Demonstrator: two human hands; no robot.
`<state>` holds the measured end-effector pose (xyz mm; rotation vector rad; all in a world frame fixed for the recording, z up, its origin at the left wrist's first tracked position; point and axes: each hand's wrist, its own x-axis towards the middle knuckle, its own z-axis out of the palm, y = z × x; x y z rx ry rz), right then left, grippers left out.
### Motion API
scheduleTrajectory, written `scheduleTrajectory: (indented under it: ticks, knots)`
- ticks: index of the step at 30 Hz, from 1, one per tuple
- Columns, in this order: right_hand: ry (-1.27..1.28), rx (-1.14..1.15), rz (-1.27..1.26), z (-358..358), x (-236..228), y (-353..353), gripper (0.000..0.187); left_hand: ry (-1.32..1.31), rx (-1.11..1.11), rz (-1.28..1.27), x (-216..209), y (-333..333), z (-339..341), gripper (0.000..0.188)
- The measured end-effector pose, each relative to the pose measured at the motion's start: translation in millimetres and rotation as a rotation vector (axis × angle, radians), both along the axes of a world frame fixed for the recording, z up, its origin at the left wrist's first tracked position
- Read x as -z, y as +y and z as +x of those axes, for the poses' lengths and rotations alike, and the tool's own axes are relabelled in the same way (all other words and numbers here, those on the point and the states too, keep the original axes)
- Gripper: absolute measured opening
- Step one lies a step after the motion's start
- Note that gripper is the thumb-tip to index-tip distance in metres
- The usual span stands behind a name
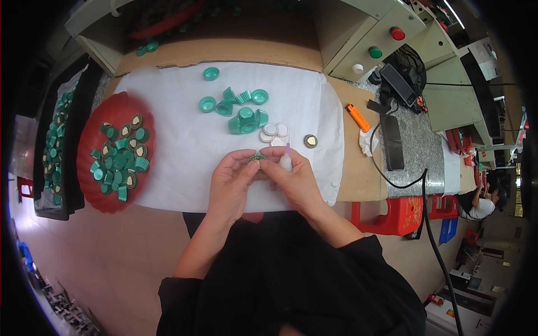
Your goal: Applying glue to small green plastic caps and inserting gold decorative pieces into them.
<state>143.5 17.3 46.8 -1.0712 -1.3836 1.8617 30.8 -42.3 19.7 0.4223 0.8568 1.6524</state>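
Note:
Close to the near edge of the white sheet, my left hand point(228, 178) and my right hand point(296, 180) pinch a small dark green cap with a fluted rim point(257, 157) between the fingertips. A small white squeeze bottle with a thin purple tip point(286, 161) is also tucked in my right hand. Just beyond the fingers lie several round white-faced caps point(270, 130), partly overlapping. One dark fluted cap with a pale gold centre point(310, 141) sits apart to the right. Farther off, several shiny green fluted cups point(246, 113) lie in a loose cluster, some tipped over.
At left, a red scalloped tray point(119, 205) holds green cups and gold-centred caps, beside a black bin point(68, 208) of similar pieces. To the right lie an orange-handled cutter point(358, 117), a dark phone point(393, 143) and a black cable point(427, 213). A person point(481, 206) is far right.

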Motion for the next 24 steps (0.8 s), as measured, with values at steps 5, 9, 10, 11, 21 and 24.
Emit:
scheduleTrajectory:
  ticks: [5,9,10,11,21,24]
  knots:
    - [0.010,-0.024,-0.113,1.4,-0.4,4.2,0.020,-0.019,0.009,-0.041,2.4,-0.3,-0.2,0.023]
    - [0.013,-0.041,-0.150,0.9,1.5,5.3,0.020,-0.051,0.016,-0.018,-0.8,0.8,-2.9,0.019]
    - [0.025,-0.042,-0.159,0.8,2.3,5.3,0.019,-0.051,0.016,-0.023,-1.1,0.3,-3.2,0.019]
    - [0.037,-0.043,-0.168,0.4,2.9,5.3,0.019,-0.055,0.013,-0.024,-1.3,-0.1,-3.3,0.018]
    - [0.173,0.009,-0.298,2.9,2.2,11.0,0.016,0.014,-0.044,-0.070,3.1,2.5,-0.7,0.026]
    - [0.181,-0.051,-0.299,8.3,1.5,11.3,0.017,-0.130,0.027,-0.017,-0.1,-0.2,-4.7,0.029]
